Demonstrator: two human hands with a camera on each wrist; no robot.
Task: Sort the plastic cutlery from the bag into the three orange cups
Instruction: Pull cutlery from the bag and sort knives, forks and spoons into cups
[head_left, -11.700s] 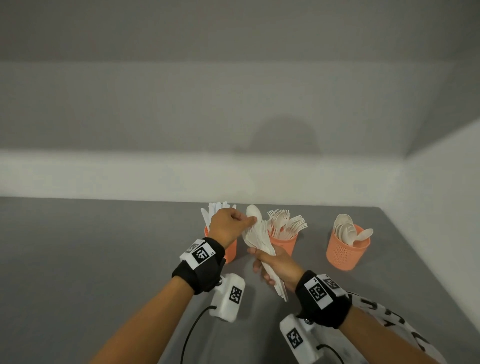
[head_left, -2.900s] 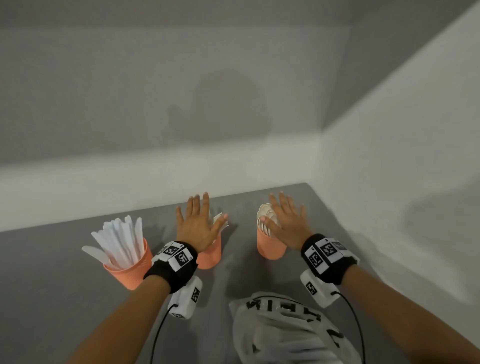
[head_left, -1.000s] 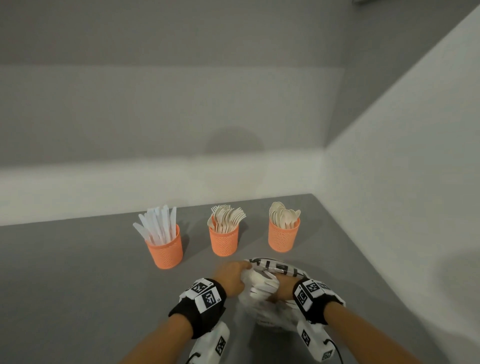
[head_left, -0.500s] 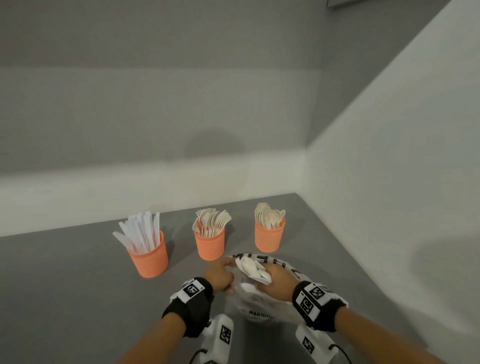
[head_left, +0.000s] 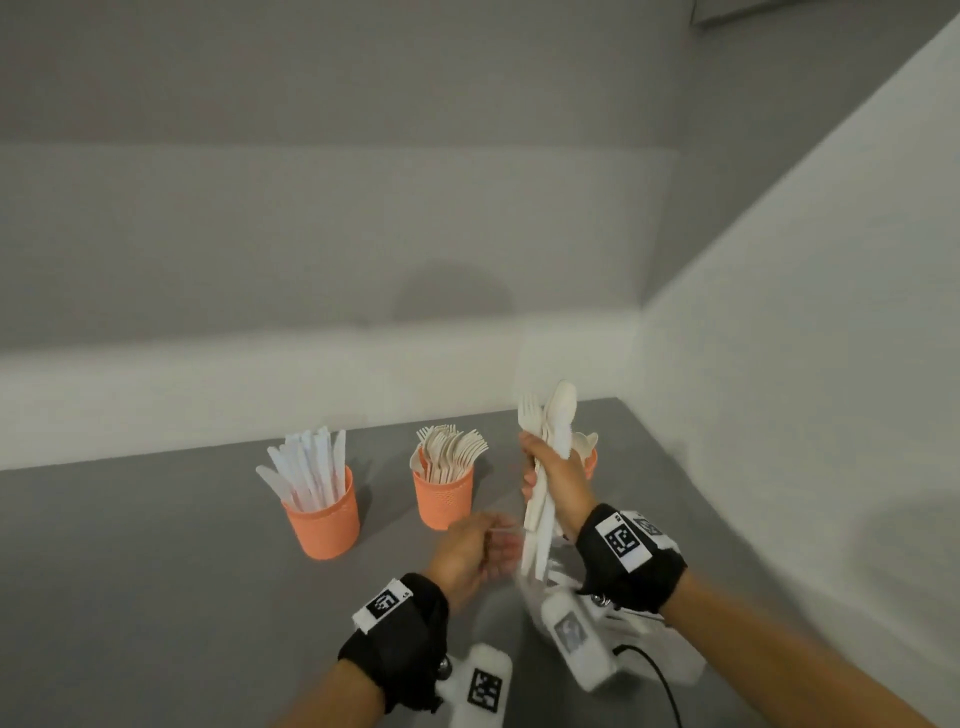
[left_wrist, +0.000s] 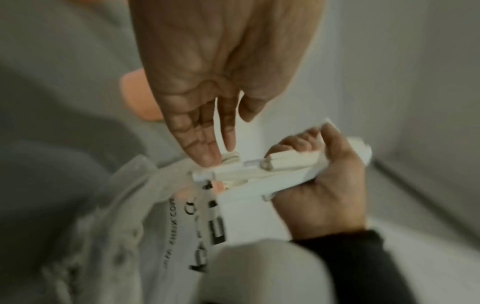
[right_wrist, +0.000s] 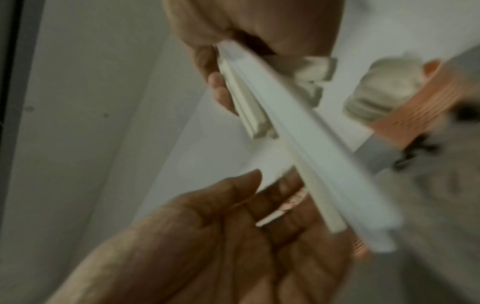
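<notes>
Three orange cups stand in a row: a knife cup (head_left: 323, 514) on the left, a fork cup (head_left: 443, 500) in the middle, and a spoon cup (head_left: 591, 461) mostly hidden behind my right hand (head_left: 543, 470). That hand grips a mixed bundle of white cutlery (head_left: 557, 415) upright above the bag (head_left: 652, 642). A fork and spoon heads show at its top. My left hand (head_left: 491, 540), blurred, sits just left of the handle ends. In the left wrist view its straight fingers (left_wrist: 205, 152) touch those ends, with the printed bag (left_wrist: 168, 216) below.
The grey tabletop (head_left: 156, 571) runs wide to the left. A white wall (head_left: 779, 415) closes the right side just beyond the spoon cup, and a low white ledge (head_left: 260, 379) runs behind the cups.
My right hand has lifted a bundle of cutlery out of the bag to in front of the spoon cup. My left hand has let go of the bag and moved to the handle ends.
</notes>
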